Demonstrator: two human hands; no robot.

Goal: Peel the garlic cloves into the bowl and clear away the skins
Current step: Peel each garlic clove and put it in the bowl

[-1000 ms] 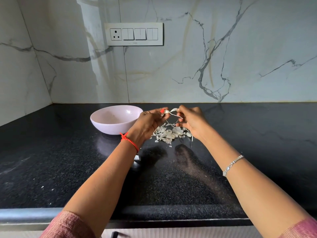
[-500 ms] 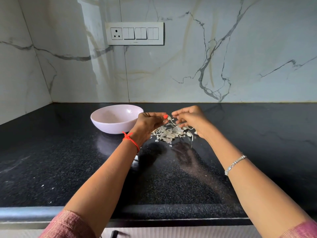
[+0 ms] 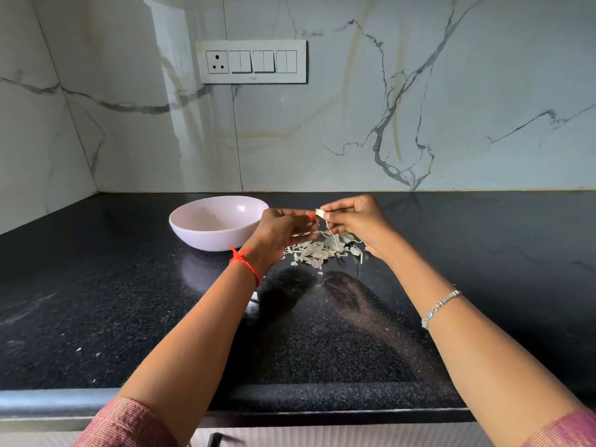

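step: peeling, mid-clove | my right hand (image 3: 358,221) fingers pinch the garlic clove (image 3: 320,213) above the skins (image 3: 322,250) near the bench (image 3: 483,253) back edge | skin strip (image 3: 329,232) hangs off the clove | left hand (image 3: 280,230) fingers curled beside the clove, grip unclear | next, I judge: pull the strip free, drop the clove in the bowl (image 3: 206,237)

The garlic clove (image 3: 320,213) is mostly covered by fingertips of the right hand (image 3: 358,222) and is too small to tell how much skin clings to it. The left hand (image 3: 280,230) hides the right rim of the bowl (image 3: 206,235) (and whether its own fingers hold anything). The skins (image 3: 317,251) toward the back edge of the desk (image 3: 96,301) lie partly behind both hands. The sleeves (image 3: 125,424) run off the bottom.
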